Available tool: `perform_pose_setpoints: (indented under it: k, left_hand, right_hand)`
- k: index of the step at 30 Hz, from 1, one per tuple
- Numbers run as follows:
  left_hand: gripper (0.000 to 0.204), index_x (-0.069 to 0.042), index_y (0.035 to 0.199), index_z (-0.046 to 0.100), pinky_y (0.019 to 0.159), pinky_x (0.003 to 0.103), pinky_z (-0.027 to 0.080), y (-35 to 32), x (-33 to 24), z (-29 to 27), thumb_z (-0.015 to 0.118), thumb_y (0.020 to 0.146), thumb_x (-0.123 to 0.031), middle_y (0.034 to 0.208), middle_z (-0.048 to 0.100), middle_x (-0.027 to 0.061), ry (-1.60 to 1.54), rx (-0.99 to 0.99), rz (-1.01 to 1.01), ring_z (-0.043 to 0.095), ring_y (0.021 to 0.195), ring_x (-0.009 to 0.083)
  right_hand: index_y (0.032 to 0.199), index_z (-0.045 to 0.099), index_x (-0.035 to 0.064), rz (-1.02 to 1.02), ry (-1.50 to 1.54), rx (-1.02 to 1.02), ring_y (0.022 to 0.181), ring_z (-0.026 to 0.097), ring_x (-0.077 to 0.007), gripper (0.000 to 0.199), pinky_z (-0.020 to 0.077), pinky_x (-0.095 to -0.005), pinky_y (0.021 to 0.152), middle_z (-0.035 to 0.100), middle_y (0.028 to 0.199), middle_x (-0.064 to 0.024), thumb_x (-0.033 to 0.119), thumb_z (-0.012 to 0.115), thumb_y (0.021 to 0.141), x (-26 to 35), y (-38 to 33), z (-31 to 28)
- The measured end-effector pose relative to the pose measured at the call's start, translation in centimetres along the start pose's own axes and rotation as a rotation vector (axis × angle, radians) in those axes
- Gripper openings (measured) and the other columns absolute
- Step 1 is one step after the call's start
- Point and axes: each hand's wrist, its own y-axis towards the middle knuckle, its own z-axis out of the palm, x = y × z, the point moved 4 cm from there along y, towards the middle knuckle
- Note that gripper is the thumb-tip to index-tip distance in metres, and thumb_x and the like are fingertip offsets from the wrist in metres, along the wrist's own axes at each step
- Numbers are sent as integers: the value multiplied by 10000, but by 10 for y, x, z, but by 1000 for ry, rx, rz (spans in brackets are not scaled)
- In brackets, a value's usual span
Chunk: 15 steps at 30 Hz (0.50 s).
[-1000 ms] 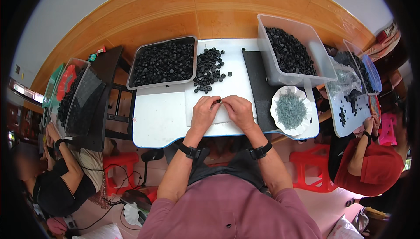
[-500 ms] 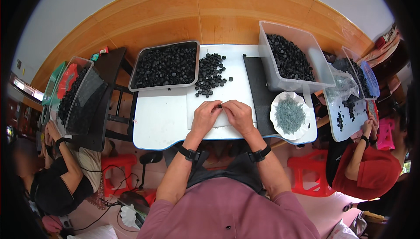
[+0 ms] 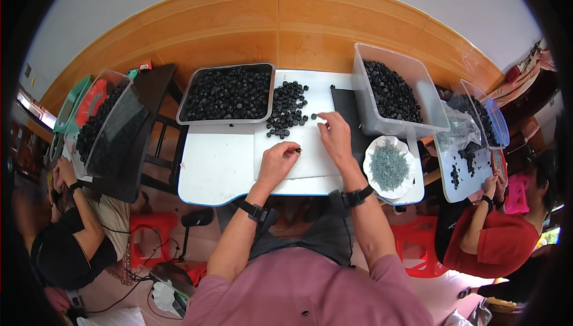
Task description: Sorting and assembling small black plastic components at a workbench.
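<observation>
Over the near part of the white table my left hand [image 3: 279, 162] pinches a small round black cap [image 3: 298, 150] between thumb and fingertips. My right hand [image 3: 335, 138] is farther forward, its index finger and thumb slightly apart. Just left of those fingertips lies a single black cap [image 3: 314, 116]; whether they touch it I cannot tell. A loose heap of similar black caps [image 3: 288, 102] is spread on the white sheet [image 3: 265, 153], beyond my left hand.
A tray of black caps [image 3: 224, 96] stands far left, a tall clear bin [image 3: 430, 108] of small black parts far right. Nearer, a white scalloped dish [image 3: 371, 184] holds thin grey-green pieces beside a black mat [image 3: 349, 102]. Co-workers sit at side tables left and right.
My hands have come apart. The right has moved forward and to the right, toward the lone cap, while the left stays near its place with a cap in its fingers.
</observation>
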Motion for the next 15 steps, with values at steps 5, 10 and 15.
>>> perform_pose_setpoints:
  k: [5, 10, 15]
  left_hand:
    - [186, -28, 1034, 743, 764, 344, 582, 3, -3, -1, 753, 850, -46, 917, 720, 112, 44, -38, 38, 710, 838, 240]
    - [190, -33, 1022, 745, 761, 381, 542, 3, -5, 1, 759, 833, -53, 859, 654, 96, 131, -27, 94, 640, 846, 260]
    - [214, -36, 1030, 751, 769, 386, 512, 4, -6, 3, 771, 818, -58, 883, 657, 92, 277, -29, 212, 612, 855, 263]
  right_hand:
    - [1103, 737, 12, 43, -198, 77, 1030, 672, -397, 239, 541, -469, 906, 674, 1060, -192, 33, 710, 867, -13, 28, 17]
    - [1120, 751, 35, 6, -313, 191, 955, 682, -388, 265, 543, -458, 863, 691, 1004, -184, 78, 719, 860, -24, 21, 22]
    - [1071, 756, -9, 200, 93, 284, 791, 690, -253, 242, 549, -376, 761, 734, 898, -126, 154, 720, 895, -10, -14, 14]
